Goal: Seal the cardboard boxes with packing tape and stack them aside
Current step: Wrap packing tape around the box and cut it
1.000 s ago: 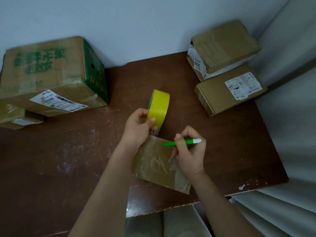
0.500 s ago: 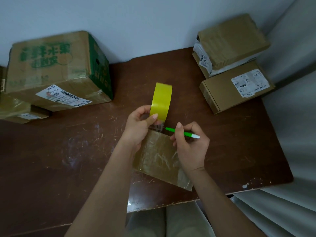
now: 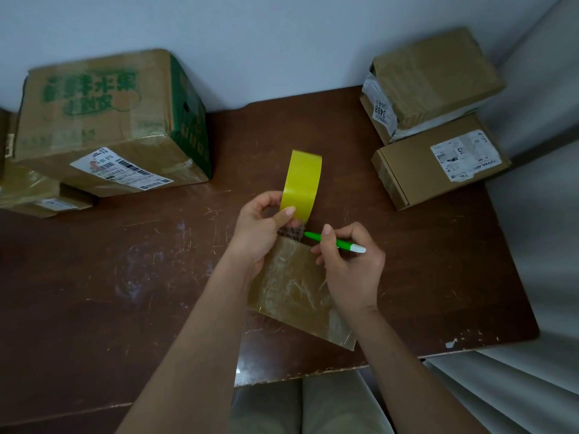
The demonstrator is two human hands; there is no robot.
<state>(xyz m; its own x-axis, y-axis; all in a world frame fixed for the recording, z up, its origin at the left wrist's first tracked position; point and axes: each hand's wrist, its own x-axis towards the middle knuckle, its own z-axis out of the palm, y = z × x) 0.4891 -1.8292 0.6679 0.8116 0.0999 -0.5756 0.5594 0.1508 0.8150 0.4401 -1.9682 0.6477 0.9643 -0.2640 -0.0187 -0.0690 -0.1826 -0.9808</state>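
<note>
We are taping a small flat box (image 3: 296, 286) that lies on the table (image 3: 125, 277), right in front of us. All places here are told from this box.

Our left hand (image 3: 260, 227) is at the far left corner of the box. Its fingers and thumb are curled round the yellow tape roll (image 3: 301, 183) and hold it up on its edge, just past the far end of the box. A short bit of clear tape (image 3: 293, 229) runs from the roll down to the far edge of the box. It looks stretched tight.

Our right hand (image 3: 349, 264) is over the right side of the box. Its fingers are closed round a green pen (image 3: 332, 241). The pen lies flat, almost along the far edge of the box. Its tip points left and is touching or almost touching the stretched tape.

So the tape goes away from us and the pen goes across it. We think the next move is to poke or cut the tape with the pen tip. The right hand is the nearer one for that.

More boxes sit far off to the left (image 3: 106, 120) and to the right (image 3: 438, 161) of our box.
</note>
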